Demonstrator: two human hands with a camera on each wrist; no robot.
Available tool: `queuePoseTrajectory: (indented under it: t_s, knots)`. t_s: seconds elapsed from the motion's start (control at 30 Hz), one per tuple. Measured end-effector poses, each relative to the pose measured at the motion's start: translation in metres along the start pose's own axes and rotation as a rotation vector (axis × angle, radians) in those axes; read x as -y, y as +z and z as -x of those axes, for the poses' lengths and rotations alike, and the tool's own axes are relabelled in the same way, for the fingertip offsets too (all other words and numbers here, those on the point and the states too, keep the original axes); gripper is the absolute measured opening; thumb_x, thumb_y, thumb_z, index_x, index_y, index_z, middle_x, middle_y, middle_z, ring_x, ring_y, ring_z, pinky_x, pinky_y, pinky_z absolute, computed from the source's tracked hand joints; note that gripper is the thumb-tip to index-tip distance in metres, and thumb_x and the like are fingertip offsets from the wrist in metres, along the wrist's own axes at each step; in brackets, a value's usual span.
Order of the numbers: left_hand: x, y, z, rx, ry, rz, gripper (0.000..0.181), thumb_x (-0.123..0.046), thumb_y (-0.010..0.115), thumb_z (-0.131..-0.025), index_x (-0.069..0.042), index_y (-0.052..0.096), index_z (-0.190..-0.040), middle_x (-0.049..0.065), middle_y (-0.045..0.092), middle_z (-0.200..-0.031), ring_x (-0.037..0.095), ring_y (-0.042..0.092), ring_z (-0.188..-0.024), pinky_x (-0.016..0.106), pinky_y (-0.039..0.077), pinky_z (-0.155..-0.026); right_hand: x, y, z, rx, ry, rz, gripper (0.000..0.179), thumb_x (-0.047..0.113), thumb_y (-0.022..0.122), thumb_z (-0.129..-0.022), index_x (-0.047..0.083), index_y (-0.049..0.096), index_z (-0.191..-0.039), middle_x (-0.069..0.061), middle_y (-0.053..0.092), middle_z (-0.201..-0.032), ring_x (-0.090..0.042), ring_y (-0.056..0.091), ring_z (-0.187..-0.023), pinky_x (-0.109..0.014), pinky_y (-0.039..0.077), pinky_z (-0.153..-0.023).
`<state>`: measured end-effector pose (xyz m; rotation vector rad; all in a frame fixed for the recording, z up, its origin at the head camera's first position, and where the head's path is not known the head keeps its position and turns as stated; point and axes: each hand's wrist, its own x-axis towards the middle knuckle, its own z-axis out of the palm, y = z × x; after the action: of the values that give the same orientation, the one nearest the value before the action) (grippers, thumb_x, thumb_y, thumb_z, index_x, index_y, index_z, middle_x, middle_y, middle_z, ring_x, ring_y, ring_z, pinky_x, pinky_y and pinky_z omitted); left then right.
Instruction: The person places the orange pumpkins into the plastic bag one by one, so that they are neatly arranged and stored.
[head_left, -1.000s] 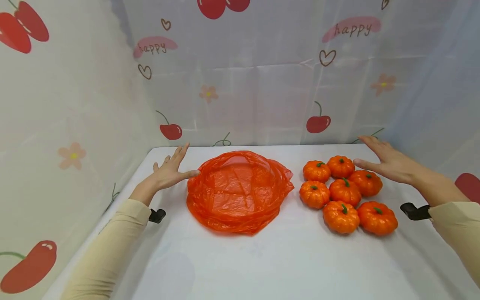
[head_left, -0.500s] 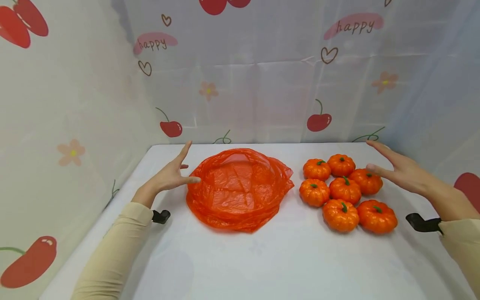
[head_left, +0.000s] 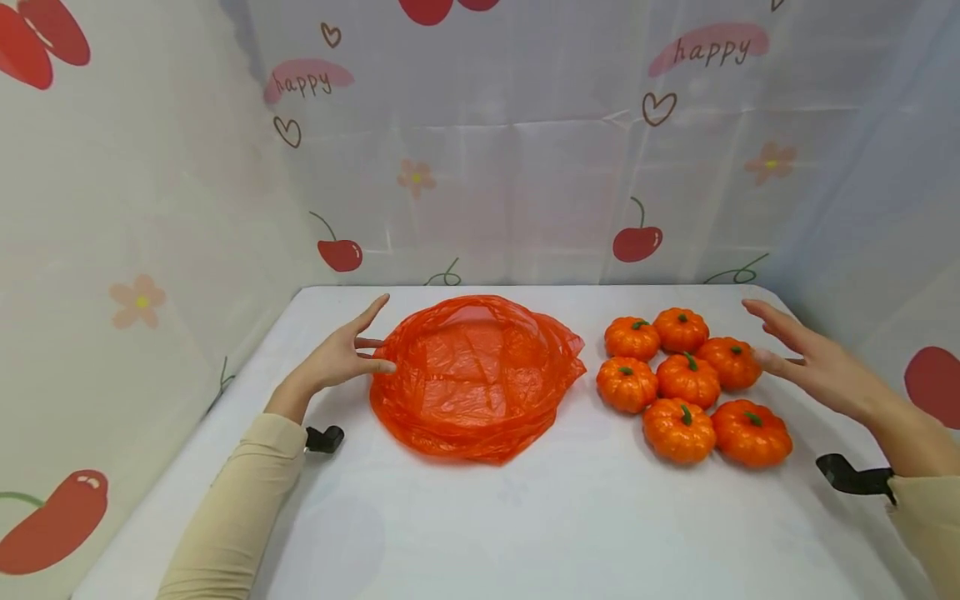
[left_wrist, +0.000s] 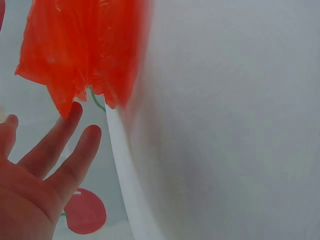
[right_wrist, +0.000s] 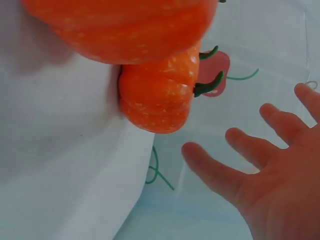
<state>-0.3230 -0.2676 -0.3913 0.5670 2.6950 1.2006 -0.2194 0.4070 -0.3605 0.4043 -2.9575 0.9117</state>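
Observation:
An orange-red plastic bag (head_left: 480,375) lies with its mouth spread wide on the table, left of the middle. My left hand (head_left: 341,354) is at the bag's left edge with fingers apart; its thumb overlaps the rim in the head view, and whether it touches cannot be told. In the left wrist view the fingers (left_wrist: 70,165) hold nothing. Several small orange pumpkins (head_left: 687,381) with green stems sit clustered to the right of the bag. Just right of them hovers my right hand (head_left: 825,362), fingers spread and holding nothing. The right wrist view shows a pumpkin (right_wrist: 157,92) beyond its fingertips.
The white table (head_left: 510,525) ends at a printed curtain (head_left: 510,192) at the back, with more curtain on both sides. A black wrist mount (head_left: 324,439) sits under the left wrist, another black mount (head_left: 853,475) under the right.
My right hand has moved right and slightly down, away from the pumpkins. The left hand has shifted slightly toward the bag and lowered. Bag and pumpkins stay in place.

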Motion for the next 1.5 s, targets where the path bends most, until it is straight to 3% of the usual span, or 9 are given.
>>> queuePoseTrajectory:
  t_s: [0.07,0.13,0.37,0.57,0.77,0.9,1.1,1.27,1.5]
  knots:
    - [0.001,0.001,0.0,0.015,0.003,0.003,0.104,-0.036,0.088,-0.082,-0.06,0.02,-0.157,-0.017,0.007,-0.173,0.035,0.057,-0.137,0.048,0.059,-0.098,-0.003,0.004,0.002,-0.033,-0.033,-0.019,0.08,0.025,0.062,-0.103,0.04,0.014,-0.165,0.02,0.021,-0.169,0.014,0.026,-0.145,-0.001,0.04,-0.092]
    - [0.002,0.002,0.0,0.025,0.017,0.004,0.097,-0.037,0.088,-0.082,-0.051,0.03,-0.158,-0.02,0.003,-0.172,0.037,0.055,-0.139,0.046,0.06,-0.097,-0.005,0.007,0.004,-0.06,-0.062,-0.043,0.081,0.021,0.065,-0.101,0.039,0.018,-0.165,0.029,0.025,-0.162,0.03,0.027,-0.125,0.007,0.031,-0.084]
    - [0.009,0.005,-0.003,0.017,0.048,-0.012,0.078,-0.04,0.089,-0.08,-0.027,0.057,-0.149,-0.019,0.009,-0.173,0.038,0.051,-0.143,0.054,0.051,-0.108,-0.01,0.013,0.012,-0.117,-0.095,-0.099,0.083,0.013,0.069,-0.096,0.03,0.026,-0.165,0.033,0.034,-0.154,0.028,0.033,-0.122,0.004,0.036,-0.082]
    - [0.014,0.009,-0.001,0.033,0.042,0.028,0.065,-0.037,0.087,-0.083,-0.023,0.065,-0.142,-0.016,0.028,-0.169,0.032,0.033,-0.155,0.057,0.043,-0.116,-0.01,0.023,0.02,-0.164,-0.115,-0.159,0.079,0.005,0.071,-0.093,0.021,0.035,-0.162,0.037,0.041,-0.142,0.019,0.04,-0.124,0.003,0.039,-0.083]
    - [0.015,0.012,0.003,0.078,0.032,0.033,0.063,-0.035,0.086,-0.084,-0.021,0.065,-0.142,-0.004,0.027,-0.171,0.035,0.023,-0.159,0.06,0.038,-0.119,-0.012,0.03,0.026,-0.188,-0.103,-0.157,0.071,0.006,0.073,-0.092,0.016,0.044,-0.156,0.034,0.047,-0.14,0.015,0.043,-0.121,0.0,0.042,-0.082]
    - [0.017,0.012,0.003,0.082,0.03,0.015,0.06,-0.037,0.085,-0.085,-0.022,0.066,-0.141,-0.004,0.03,-0.17,0.033,0.022,-0.159,0.062,0.034,-0.121,-0.017,0.033,0.027,-0.188,-0.135,-0.195,0.061,0.001,0.071,-0.092,0.012,0.052,-0.149,0.026,0.053,-0.138,0.011,0.05,-0.115,0.001,0.044,-0.084]
    - [0.023,0.011,0.003,0.062,0.003,0.036,0.053,-0.038,0.082,-0.088,-0.023,0.068,-0.138,-0.008,0.037,-0.167,0.031,0.024,-0.159,0.062,0.027,-0.124,-0.02,0.034,0.029,-0.128,-0.211,-0.269,0.05,-0.01,0.066,-0.091,0.003,0.06,-0.139,0.012,0.061,-0.136,0.001,0.056,-0.115,-0.006,0.05,-0.088]
    - [0.022,0.011,0.005,0.096,-0.005,0.072,0.055,-0.036,0.082,-0.089,-0.02,0.067,-0.139,-0.007,0.036,-0.167,0.031,0.021,-0.16,0.061,0.024,-0.125,-0.021,0.035,0.03,-0.049,-0.239,-0.327,0.044,-0.014,0.062,-0.091,-0.005,0.059,-0.134,-0.001,0.067,-0.131,-0.002,0.059,-0.119,-0.014,0.054,-0.089]
    - [0.024,0.011,0.006,0.115,-0.011,0.083,0.052,-0.035,0.081,-0.089,-0.018,0.069,-0.137,-0.005,0.035,-0.168,0.031,0.02,-0.16,0.06,0.023,-0.126,-0.031,0.037,0.033,0.043,-0.231,-0.359,0.044,-0.013,0.062,-0.091,-0.004,0.061,-0.134,0.007,0.067,-0.134,0.006,0.057,-0.122,-0.014,0.052,-0.091]
